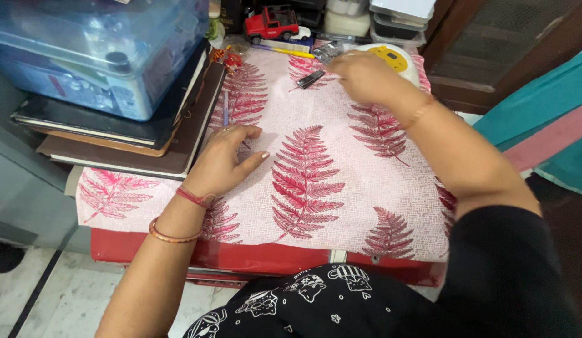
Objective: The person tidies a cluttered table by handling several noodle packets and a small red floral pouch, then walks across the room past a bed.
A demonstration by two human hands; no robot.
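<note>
Your left hand (225, 161) lies flat, left of centre in the frame, on the white cloth with red fern prints (341, 200), fingers loosely spread, thumb out toward the centre, gripping nothing. A thin blue pen (226, 107) lies just above its fingertips, long axis running up-down the frame, close to the stack of dark books (125, 141); whether a finger touches it I can't tell.

Your right hand (366, 78) is at upper centre, fingers curled down onto the cloth's far edge. From this angle the fingertips are hidden, so I can't tell if they pinch cloth or just press it. Nothing else shows in that hand.

Key relation: the small dark clip-like tool (311, 79) lies just left of your right hand, near but apart, long axis tilted from lower left to upper right. Right hand is much the nearer; left hand is well below it.

Behind the right hand, partly covered by it, a round white device with a yellow face (396, 59). Top of frame: a red toy jeep (271, 24) and a yellow pencil (289, 52). Upper left: a blue clear plastic box (97, 50) on top of the books. The cloth covers a red case (253, 256) at the lower edge.
</note>
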